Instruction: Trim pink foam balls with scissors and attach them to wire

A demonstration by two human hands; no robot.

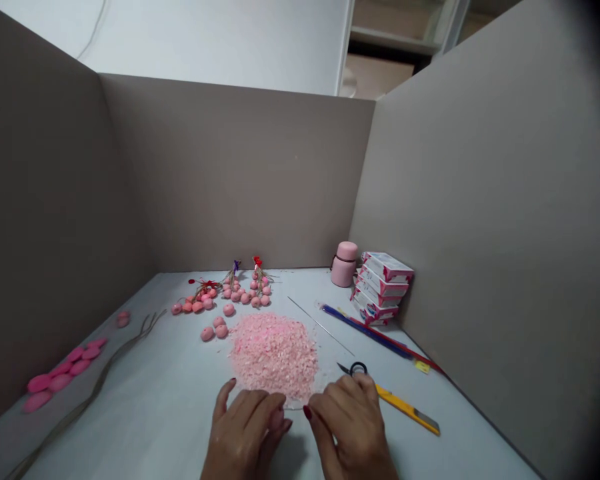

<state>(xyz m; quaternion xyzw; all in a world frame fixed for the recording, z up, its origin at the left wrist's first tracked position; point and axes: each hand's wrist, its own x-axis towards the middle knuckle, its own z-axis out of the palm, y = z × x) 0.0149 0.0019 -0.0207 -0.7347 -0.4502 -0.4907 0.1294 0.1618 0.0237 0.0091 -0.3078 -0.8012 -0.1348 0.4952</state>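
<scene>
At the front of the table, my left hand (245, 427) is closed around a small pink ball (276, 419), mostly covered by the fingers. Just to its right, my right hand (347, 423) has its thumb and fingers pinched together; whatever they hold is too small or hidden to name. Both hands are at the near edge of a heap of pink flakes (275, 350). Beyond my right knuckles lies a pair of scissors (359, 368), partly covered. A yellow utility knife (407, 408) rests to the right of that hand.
Several pink balls (221, 331) and tied bunches of balls (235, 293) lie behind the heap. A thin metal rod (320, 325), blue and red strips (370, 330), stacked boxes (380, 290) and a pink flask (344, 265) stand right. Pink ovals (60, 380) and dry stems (100, 380) lie left.
</scene>
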